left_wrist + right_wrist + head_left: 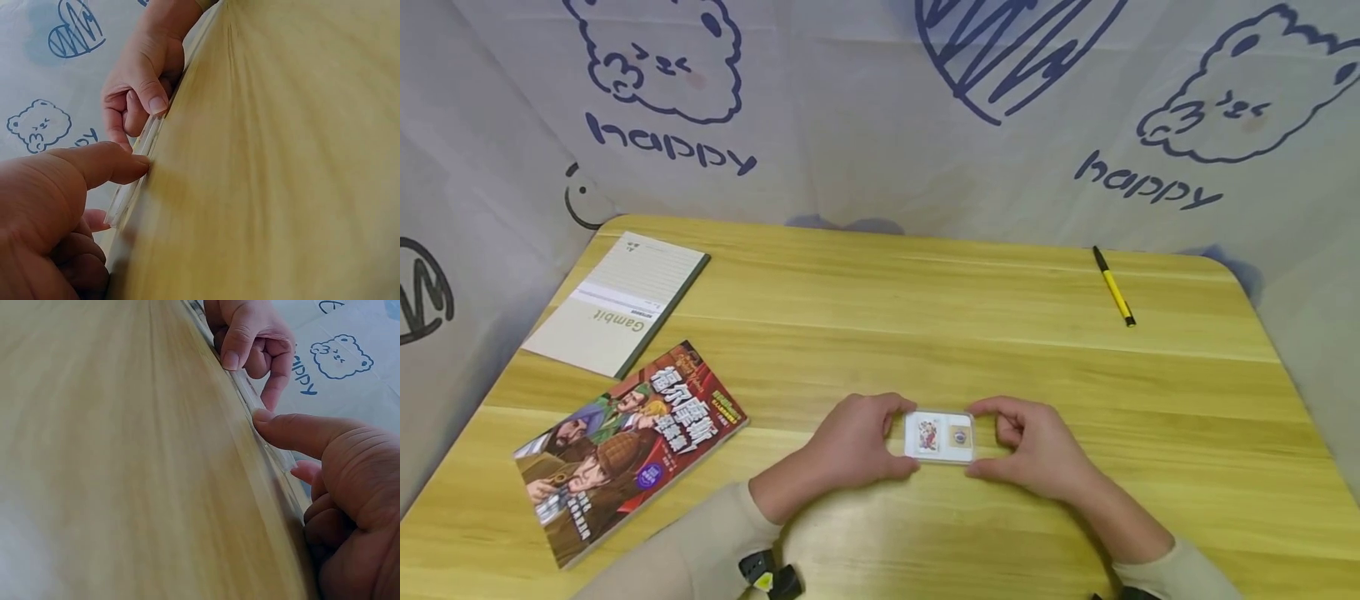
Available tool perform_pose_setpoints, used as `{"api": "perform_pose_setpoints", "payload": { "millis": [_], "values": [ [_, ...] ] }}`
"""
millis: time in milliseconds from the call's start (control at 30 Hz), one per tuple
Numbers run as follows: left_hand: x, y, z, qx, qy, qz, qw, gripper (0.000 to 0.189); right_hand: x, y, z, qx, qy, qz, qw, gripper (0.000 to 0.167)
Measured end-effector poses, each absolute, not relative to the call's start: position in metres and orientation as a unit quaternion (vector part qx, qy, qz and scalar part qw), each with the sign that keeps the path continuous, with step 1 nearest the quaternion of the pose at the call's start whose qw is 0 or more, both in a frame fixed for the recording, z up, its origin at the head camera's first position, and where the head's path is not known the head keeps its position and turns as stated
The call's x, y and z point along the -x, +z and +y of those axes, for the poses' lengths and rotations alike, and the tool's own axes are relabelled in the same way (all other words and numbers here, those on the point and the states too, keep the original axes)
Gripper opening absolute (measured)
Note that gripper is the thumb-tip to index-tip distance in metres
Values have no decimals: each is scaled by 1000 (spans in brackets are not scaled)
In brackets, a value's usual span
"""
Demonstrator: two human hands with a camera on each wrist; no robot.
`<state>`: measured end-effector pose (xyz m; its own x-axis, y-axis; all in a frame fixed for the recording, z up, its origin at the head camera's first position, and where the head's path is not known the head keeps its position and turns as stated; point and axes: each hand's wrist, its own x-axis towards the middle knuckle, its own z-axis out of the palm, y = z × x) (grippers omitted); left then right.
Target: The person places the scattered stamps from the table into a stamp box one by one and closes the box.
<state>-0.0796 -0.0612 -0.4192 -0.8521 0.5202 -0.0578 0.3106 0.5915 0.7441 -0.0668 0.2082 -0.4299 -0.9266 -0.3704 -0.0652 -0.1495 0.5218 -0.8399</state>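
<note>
A pale cloth backdrop (850,150) drawn with dark blue bears and the word "happy" hangs behind a broad, yellow wood-grained table (1015,333). On the person's left side lies a thick paperback book (647,467) with a red-and-brown illustrated cover, set at a slant; just beyond it is a cream, dark-spined paper notebook (617,304) marked "Gambit".

The left hand (856,440) and the right hand (1037,446) face each other near the front of the table. Each has thumb and forefinger bent in a narrow C, thumb at the near edge and forefinger at the far edge, pinching one end of a small, clear, rectangular plastic case (943,446); the other fingers are folded in. The case lies flat between them, its long axis running from hand to hand, so neither is nearer. Whether it touches the wood cannot be told. Inside show a colourful card-like picture (928,435) and a smaller tan square (960,437).

Far off to the right lies a slim yellow-and-black pen (1114,287).
</note>
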Motion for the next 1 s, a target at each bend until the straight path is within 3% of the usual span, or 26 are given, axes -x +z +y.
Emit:
{"api": "perform_pose_setpoints", "payload": {
  "millis": [1000],
  "values": [
    [82, -414, -58, -191, 400, 880, 174, 68, 68, -428, 208, 154, -481, 854, 119, 56]
  ]
}}
